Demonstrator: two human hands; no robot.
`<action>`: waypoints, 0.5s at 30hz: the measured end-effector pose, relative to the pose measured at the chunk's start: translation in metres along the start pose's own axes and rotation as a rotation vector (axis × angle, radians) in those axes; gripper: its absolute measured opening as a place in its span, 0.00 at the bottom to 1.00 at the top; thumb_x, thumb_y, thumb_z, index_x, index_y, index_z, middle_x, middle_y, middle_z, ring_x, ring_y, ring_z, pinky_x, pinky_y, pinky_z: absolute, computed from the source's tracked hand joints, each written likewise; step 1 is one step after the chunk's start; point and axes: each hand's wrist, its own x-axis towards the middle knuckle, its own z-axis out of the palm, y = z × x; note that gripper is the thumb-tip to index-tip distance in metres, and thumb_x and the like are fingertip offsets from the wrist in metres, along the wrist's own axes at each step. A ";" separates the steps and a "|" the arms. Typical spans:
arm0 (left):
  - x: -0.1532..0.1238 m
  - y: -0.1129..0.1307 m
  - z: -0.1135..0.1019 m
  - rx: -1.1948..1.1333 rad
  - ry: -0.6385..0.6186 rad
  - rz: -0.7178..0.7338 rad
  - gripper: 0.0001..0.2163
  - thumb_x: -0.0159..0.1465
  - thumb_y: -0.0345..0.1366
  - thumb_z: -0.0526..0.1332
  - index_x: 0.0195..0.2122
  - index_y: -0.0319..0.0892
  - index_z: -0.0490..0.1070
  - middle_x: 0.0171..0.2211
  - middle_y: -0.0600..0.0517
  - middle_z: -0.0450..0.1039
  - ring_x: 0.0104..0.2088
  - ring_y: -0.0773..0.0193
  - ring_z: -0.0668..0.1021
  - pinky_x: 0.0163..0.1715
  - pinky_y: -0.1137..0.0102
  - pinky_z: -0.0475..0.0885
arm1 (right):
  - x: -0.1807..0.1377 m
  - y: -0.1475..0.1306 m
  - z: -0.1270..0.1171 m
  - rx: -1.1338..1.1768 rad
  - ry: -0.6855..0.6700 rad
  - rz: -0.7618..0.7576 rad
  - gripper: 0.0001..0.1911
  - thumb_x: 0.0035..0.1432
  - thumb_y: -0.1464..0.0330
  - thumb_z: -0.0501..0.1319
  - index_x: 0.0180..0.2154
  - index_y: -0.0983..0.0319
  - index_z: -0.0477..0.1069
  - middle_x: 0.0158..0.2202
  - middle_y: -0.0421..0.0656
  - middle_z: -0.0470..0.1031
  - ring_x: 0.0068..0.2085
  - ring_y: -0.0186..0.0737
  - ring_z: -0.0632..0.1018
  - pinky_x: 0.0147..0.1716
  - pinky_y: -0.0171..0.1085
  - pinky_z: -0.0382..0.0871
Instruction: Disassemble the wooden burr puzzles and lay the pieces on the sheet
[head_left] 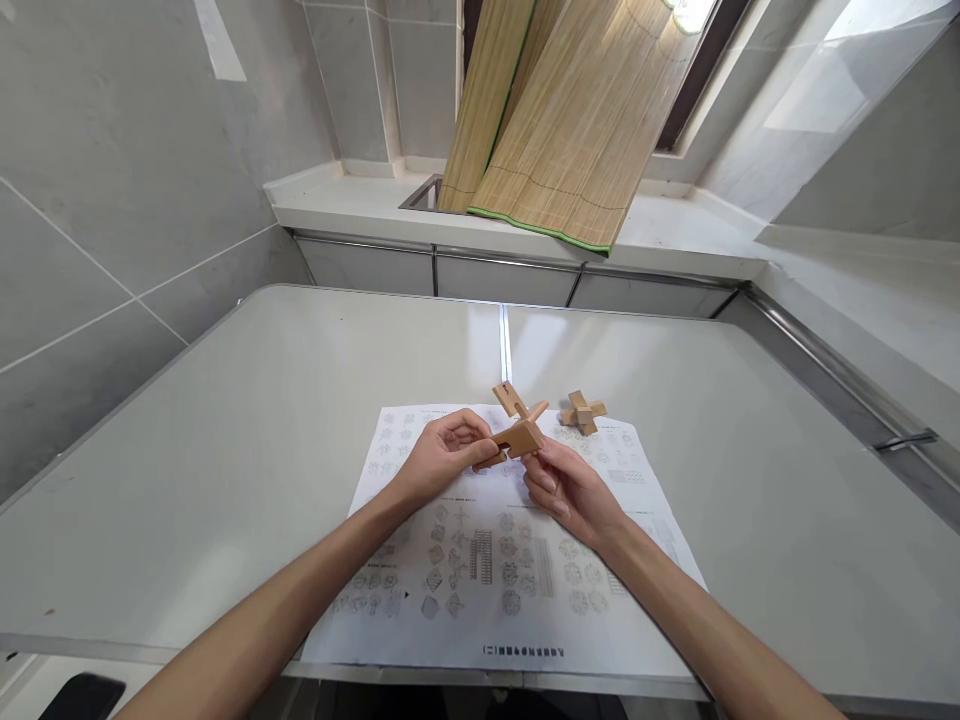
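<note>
Several notched wooden puzzle pieces (pixel 522 436) are held together between my two hands, above a printed sheet. My left hand (pixel 448 452) pinches their left end between thumb and fingers. At the right end, my right hand (pixel 568 490) grips them with its thumb and fingertips, the other fingers curled. One piece slants up and away, with a small dark mark near its end. How the pieces interlock is partly hidden by my fingers. Just beyond my right hand, an assembled cross-shaped wooden puzzle (pixel 583 413) rests on the sheet's far edge.
The printed sheet (pixel 480 630), covered in small puzzle diagrams, lies on a white folding table (pixel 225 480) with a centre seam. Behind it are a white ledge (pixel 360 212) and a hanging bamboo blind (pixel 577 120). A dark phone-like object (pixel 84 697) is at the lower left.
</note>
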 end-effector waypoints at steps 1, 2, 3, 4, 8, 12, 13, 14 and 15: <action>0.000 0.001 0.000 0.013 0.008 -0.002 0.15 0.61 0.46 0.74 0.34 0.41 0.72 0.28 0.53 0.76 0.27 0.67 0.74 0.32 0.69 0.69 | 0.000 0.000 -0.001 0.014 0.016 -0.013 0.13 0.69 0.59 0.65 0.35 0.62 0.75 0.20 0.32 0.61 0.16 0.25 0.56 0.16 0.29 0.51; -0.001 0.002 0.001 0.030 0.022 -0.007 0.16 0.61 0.47 0.74 0.34 0.41 0.72 0.28 0.53 0.77 0.27 0.67 0.73 0.31 0.69 0.69 | 0.001 -0.001 -0.002 0.027 0.035 -0.027 0.13 0.68 0.59 0.65 0.35 0.62 0.75 0.20 0.32 0.60 0.17 0.25 0.55 0.17 0.29 0.51; -0.001 0.004 0.002 0.051 0.041 -0.012 0.16 0.62 0.48 0.73 0.34 0.41 0.72 0.28 0.52 0.77 0.26 0.67 0.73 0.31 0.69 0.69 | 0.002 -0.002 -0.003 0.039 0.056 -0.040 0.13 0.68 0.59 0.65 0.35 0.62 0.75 0.20 0.32 0.59 0.17 0.26 0.55 0.17 0.29 0.51; -0.001 0.005 0.002 0.074 0.068 -0.015 0.16 0.63 0.49 0.72 0.34 0.41 0.72 0.28 0.52 0.77 0.26 0.67 0.73 0.31 0.69 0.70 | 0.002 -0.003 -0.004 0.046 0.077 -0.052 0.13 0.67 0.59 0.66 0.34 0.62 0.75 0.20 0.32 0.58 0.17 0.26 0.54 0.17 0.29 0.51; 0.001 0.010 0.001 0.207 0.230 0.003 0.17 0.66 0.52 0.68 0.38 0.42 0.73 0.29 0.52 0.78 0.28 0.65 0.77 0.33 0.69 0.71 | 0.002 -0.005 -0.006 0.047 0.119 -0.069 0.14 0.65 0.58 0.67 0.34 0.62 0.75 0.20 0.32 0.55 0.18 0.27 0.53 0.17 0.29 0.51; 0.005 0.012 -0.009 0.426 0.374 0.039 0.17 0.68 0.51 0.65 0.48 0.43 0.75 0.34 0.50 0.81 0.39 0.58 0.83 0.39 0.67 0.73 | 0.002 -0.006 -0.005 0.044 0.120 -0.061 0.14 0.66 0.58 0.66 0.34 0.62 0.75 0.20 0.32 0.55 0.19 0.28 0.53 0.17 0.30 0.51; 0.006 0.012 -0.013 0.503 0.393 0.050 0.17 0.69 0.51 0.64 0.50 0.44 0.75 0.35 0.50 0.81 0.40 0.57 0.83 0.39 0.68 0.73 | 0.002 -0.006 -0.004 0.041 0.119 -0.060 0.14 0.66 0.58 0.66 0.33 0.62 0.75 0.20 0.32 0.55 0.19 0.27 0.53 0.18 0.30 0.51; 0.007 0.012 -0.017 0.587 0.405 0.062 0.17 0.71 0.50 0.62 0.52 0.44 0.74 0.35 0.50 0.81 0.40 0.57 0.83 0.38 0.68 0.73 | 0.001 -0.006 -0.004 0.039 0.117 -0.060 0.14 0.66 0.58 0.66 0.33 0.62 0.76 0.20 0.32 0.55 0.19 0.27 0.53 0.18 0.30 0.50; 0.008 0.012 -0.020 0.676 0.407 0.075 0.16 0.72 0.49 0.61 0.53 0.45 0.73 0.36 0.51 0.81 0.39 0.58 0.82 0.38 0.68 0.72 | 0.001 -0.006 -0.004 0.037 0.112 -0.062 0.14 0.66 0.59 0.66 0.33 0.62 0.76 0.20 0.32 0.56 0.19 0.28 0.53 0.18 0.30 0.50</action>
